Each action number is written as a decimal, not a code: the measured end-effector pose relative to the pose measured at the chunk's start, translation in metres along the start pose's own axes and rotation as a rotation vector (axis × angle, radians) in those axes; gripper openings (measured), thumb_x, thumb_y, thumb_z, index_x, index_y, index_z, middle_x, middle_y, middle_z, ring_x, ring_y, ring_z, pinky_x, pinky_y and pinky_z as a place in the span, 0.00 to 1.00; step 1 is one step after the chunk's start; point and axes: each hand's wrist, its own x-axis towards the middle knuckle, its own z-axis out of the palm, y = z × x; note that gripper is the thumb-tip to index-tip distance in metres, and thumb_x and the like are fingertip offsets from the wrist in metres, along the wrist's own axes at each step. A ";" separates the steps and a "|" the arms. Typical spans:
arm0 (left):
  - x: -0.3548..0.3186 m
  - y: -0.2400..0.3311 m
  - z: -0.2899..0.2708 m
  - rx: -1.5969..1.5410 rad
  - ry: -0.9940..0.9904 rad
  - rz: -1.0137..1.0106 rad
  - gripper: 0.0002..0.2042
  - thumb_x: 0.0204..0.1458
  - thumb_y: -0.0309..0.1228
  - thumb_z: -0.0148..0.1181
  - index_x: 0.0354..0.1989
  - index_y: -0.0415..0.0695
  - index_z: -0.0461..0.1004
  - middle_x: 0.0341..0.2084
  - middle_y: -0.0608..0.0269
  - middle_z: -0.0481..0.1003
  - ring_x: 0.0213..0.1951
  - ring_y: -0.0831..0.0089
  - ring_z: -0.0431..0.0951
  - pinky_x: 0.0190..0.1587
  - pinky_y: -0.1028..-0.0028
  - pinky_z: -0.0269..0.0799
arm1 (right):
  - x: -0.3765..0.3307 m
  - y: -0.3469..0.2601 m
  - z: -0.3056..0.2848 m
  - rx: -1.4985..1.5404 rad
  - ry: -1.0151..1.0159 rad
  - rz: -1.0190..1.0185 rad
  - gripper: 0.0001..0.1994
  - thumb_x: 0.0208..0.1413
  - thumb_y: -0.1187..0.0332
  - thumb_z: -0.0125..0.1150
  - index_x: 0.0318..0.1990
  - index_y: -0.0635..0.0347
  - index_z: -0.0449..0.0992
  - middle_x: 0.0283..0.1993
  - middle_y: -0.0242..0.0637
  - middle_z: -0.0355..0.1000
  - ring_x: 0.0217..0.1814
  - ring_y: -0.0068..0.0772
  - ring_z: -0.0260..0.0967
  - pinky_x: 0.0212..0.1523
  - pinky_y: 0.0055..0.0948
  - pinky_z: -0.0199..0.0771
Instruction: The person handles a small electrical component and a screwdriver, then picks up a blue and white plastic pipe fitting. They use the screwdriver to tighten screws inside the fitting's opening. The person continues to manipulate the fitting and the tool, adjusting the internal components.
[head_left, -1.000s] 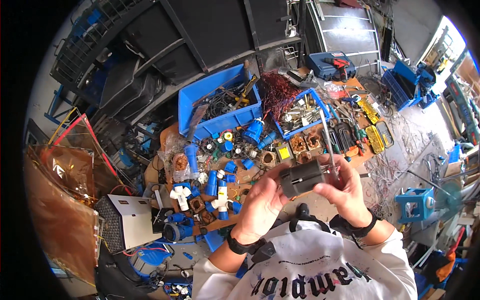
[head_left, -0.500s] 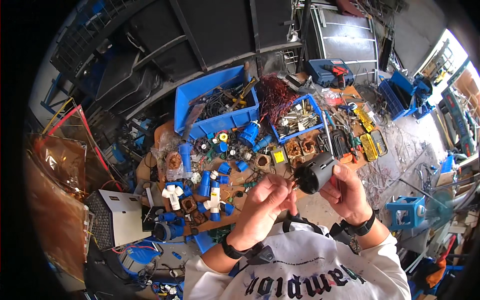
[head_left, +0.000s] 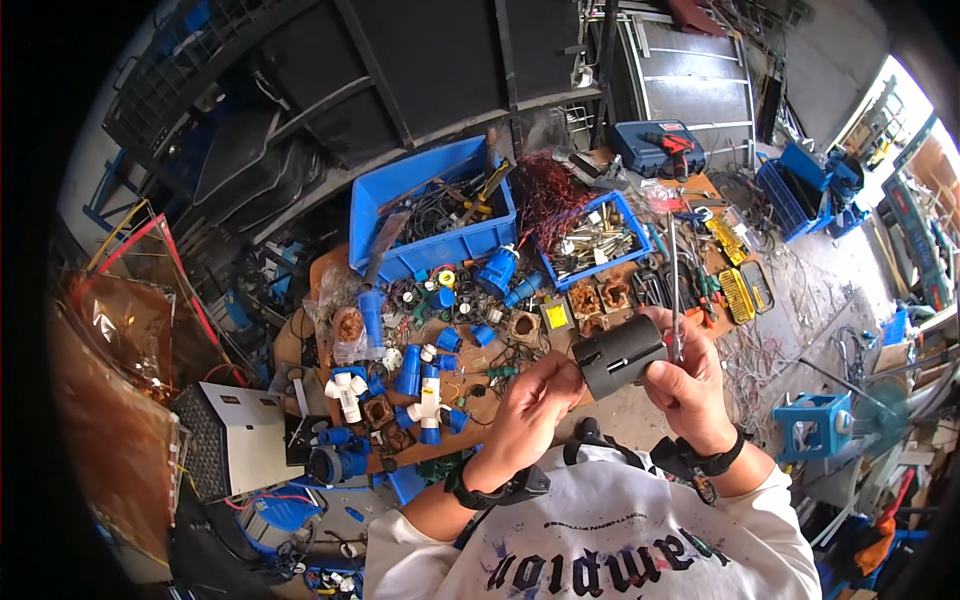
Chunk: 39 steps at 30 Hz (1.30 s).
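- Black cylindrical housing (head_left: 622,356), tilted, sits at picture centre, now turned end-on toward the left hand (head_left: 535,400), whose fingers pinch its near rim.
- Right hand (head_left: 685,375) grips its far end, fingers also holding a thin rod (head_left: 674,290).
- Blue bin (head_left: 432,215) lies at eleven o'clock on the cluttered surface (head_left: 640,415).

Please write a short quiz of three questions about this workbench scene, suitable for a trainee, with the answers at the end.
1. True or false: both hands hold the dark cylindrical part.
2. Which hand also holds a thin screwdriver-like tool? A) left hand B) right hand C) neither
3. What colour is the large bin full of cables at the back of the bench?

Key:
1. True. The left hand grips its near end, the right hand its far end.
2. B.
3. Blue.
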 end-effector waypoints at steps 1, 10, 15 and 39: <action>0.001 0.002 0.003 0.045 0.022 0.022 0.16 0.69 0.38 0.45 0.31 0.42 0.69 0.20 0.75 0.63 0.22 0.86 0.56 0.24 0.80 0.52 | -0.002 0.000 -0.002 -0.031 -0.011 -0.017 0.28 0.54 0.74 0.68 0.62 0.64 0.65 0.36 0.26 0.73 0.25 0.10 0.62 0.24 0.15 0.62; 0.000 -0.001 0.005 -0.108 0.103 -0.012 0.16 0.69 0.40 0.46 0.37 0.40 0.71 0.22 0.72 0.68 0.22 0.84 0.61 0.28 0.80 0.60 | -0.006 -0.002 0.003 -0.094 -0.096 -0.159 0.31 0.51 0.80 0.69 0.63 0.67 0.63 0.56 0.37 0.69 0.52 0.24 0.72 0.51 0.24 0.75; -0.001 -0.007 0.004 -0.506 0.107 -0.108 0.17 0.69 0.39 0.45 0.52 0.38 0.70 0.40 0.62 0.75 0.41 0.74 0.75 0.45 0.68 0.75 | -0.006 0.003 -0.003 -0.369 -0.001 -0.270 0.29 0.47 0.76 0.72 0.59 0.64 0.69 0.54 0.36 0.69 0.50 0.28 0.69 0.49 0.25 0.69; -0.004 -0.016 -0.013 -0.633 -0.018 -0.150 0.20 0.68 0.39 0.43 0.60 0.37 0.66 0.53 0.54 0.74 0.55 0.65 0.76 0.61 0.62 0.72 | 0.002 0.011 0.007 -0.759 -0.136 -0.603 0.29 0.41 0.75 0.75 0.54 0.66 0.72 0.51 0.46 0.71 0.51 0.43 0.71 0.51 0.36 0.72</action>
